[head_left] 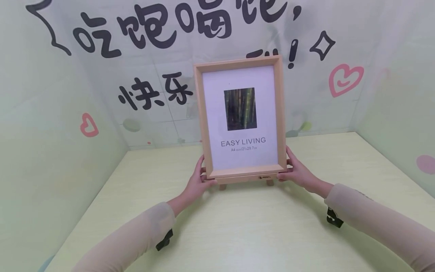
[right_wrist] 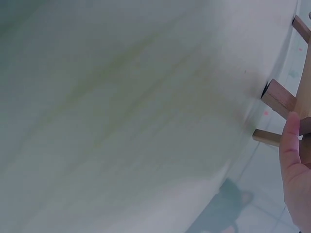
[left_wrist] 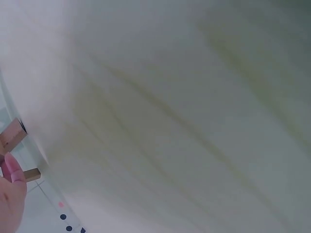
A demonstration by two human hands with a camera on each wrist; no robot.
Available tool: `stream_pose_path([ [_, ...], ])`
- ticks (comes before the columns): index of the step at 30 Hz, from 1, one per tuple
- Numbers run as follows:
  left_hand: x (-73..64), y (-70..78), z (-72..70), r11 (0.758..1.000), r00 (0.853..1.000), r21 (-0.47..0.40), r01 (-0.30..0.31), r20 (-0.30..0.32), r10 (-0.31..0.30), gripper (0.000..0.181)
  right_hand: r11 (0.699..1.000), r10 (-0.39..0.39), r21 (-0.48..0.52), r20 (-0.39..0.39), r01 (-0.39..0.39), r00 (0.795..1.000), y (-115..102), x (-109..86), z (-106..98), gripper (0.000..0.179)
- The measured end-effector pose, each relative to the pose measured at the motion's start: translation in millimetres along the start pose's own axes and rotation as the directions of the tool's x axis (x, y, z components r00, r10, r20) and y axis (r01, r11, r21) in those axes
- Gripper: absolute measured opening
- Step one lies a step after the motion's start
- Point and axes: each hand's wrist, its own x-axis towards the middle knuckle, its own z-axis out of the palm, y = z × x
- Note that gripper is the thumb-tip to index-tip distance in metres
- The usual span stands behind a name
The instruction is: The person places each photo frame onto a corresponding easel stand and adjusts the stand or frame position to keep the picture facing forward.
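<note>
A light wooden picture frame (head_left: pixel 280 113) stands upright, leaning slightly back, with a white sheet printed EASY LIVING and a small bamboo picture. It rests on the ledge of a small wooden easel (head_left: pixel 238 179), whose feet touch the table. My left hand (head_left: pixel 196 185) grips the lower left corner, its thumb at the ledge's end and the other fingers beside and behind. At the lower right corner my right hand (head_left: pixel 300 174) holds on the same way, thumb in front. Easel legs (right_wrist: pixel 279 98) show beside the right thumb in the right wrist view; the left wrist view catches an easel leg (left_wrist: pixel 13 136).
The pale table (head_left: pixel 238 226) runs up to a back wall sheet (head_left: pixel 153 113) with black lettering and pink hearts. Side sheets (head_left: pixel 51 132) enclose it left and right. Black wrist devices (head_left: pixel 334 218) hang under both sleeves.
</note>
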Motion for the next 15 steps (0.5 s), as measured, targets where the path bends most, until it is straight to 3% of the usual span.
stream_pose_path([
  [11, 1.2, 1.7, 0.3, 1.000, 1.000, -0.001, 0.010, 0.004, -0.010, 0.097, 1.000, -0.005, -0.007, 0.014, 0.005, 1.000, -0.1, 1.9, -3.0, 0.101],
  [15, 0.2, 5.1, -6.7, 0.999, 0.999, 0.044, 0.024, 0.043, -0.025, 0.101, 0.987, -0.014, -0.158, 0.034, 0.020, 0.999, -6.8, -1.0, -11.2, 0.099],
])
